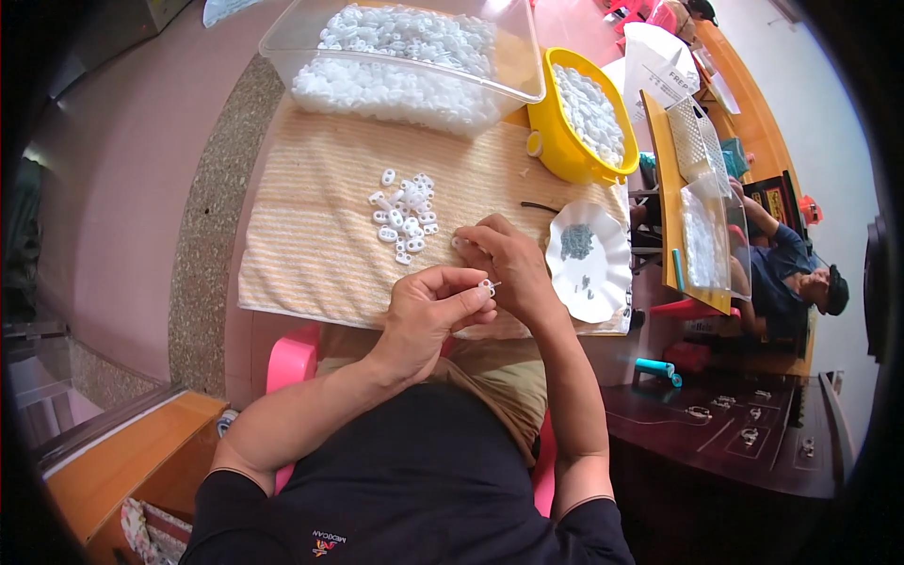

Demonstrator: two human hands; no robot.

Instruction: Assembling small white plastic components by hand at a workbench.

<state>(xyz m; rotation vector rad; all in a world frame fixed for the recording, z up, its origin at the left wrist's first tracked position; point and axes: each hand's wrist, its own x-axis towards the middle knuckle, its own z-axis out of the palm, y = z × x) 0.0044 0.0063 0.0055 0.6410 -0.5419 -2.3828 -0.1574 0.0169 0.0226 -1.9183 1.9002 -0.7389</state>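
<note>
My left hand [422, 313] pinches a small white plastic piece [485, 288] with holes between thumb and forefinger. A thin pin-like bit sticks out of its right side. Just beyond, my right hand [511, 261] reaches over the towel with bent fingers. At its fingertips is a small white part [459, 243], partly covered by the fingers. A loose pile of white two-holed oval pieces [407, 218] lies ahead of my hands. To the right, a white fluted paper plate [614, 268] holds a heap of tiny dark grey parts [577, 242].
A striped towel [311, 217] covers the table. At its far side stand a clear tub [523, 56] full of white pieces and a yellow basin [551, 132] of similar ones. A thin black tool [539, 205] lies by the plate. Another person [791, 268] sits at the right.
</note>
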